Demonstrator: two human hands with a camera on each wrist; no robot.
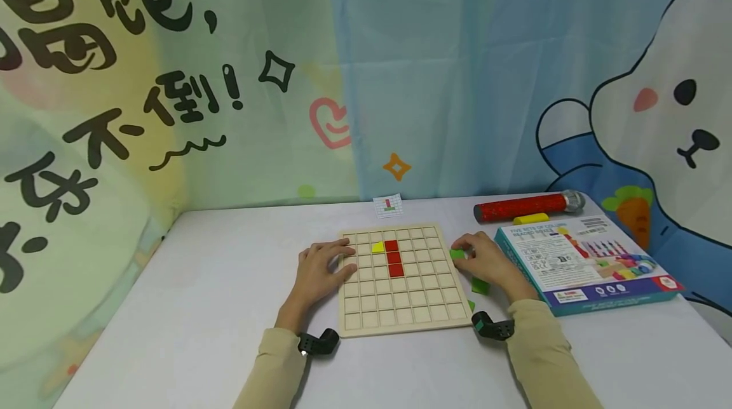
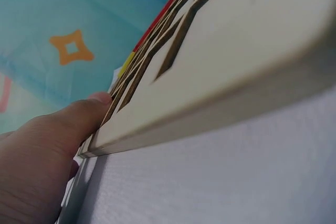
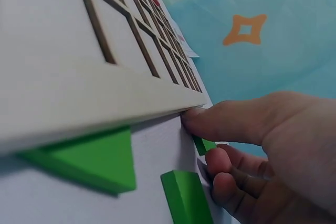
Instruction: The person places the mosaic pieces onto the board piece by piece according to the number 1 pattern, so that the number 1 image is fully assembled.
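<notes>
A wooden grid board [image 1: 406, 329] lies on the table, holding three red blocks [image 1: 394, 258] in a column and a yellow block [image 1: 378, 247] beside the top one. At its left edge rests my left hand [image 1: 319, 272], fingers spread and thumb on the rim. My right hand [image 1: 486, 260], by the upper right edge, pinches a green block [image 1: 457, 254] between thumb and curled fingers. Two more green pieces lie nearer the right wrist: a block [image 1: 480, 286] and a wedge-shaped piece [image 3: 100, 158] against the board's edge, partly hidden in the head view.
A small pattern card [image 1: 388, 206] lies behind the board. To the right is a flat game box [image 1: 589, 263], with a red tube [image 1: 520, 207] and a yellow piece [image 1: 530, 219] behind it. A printed curtain [image 1: 274, 110] hangs along the table's back edge.
</notes>
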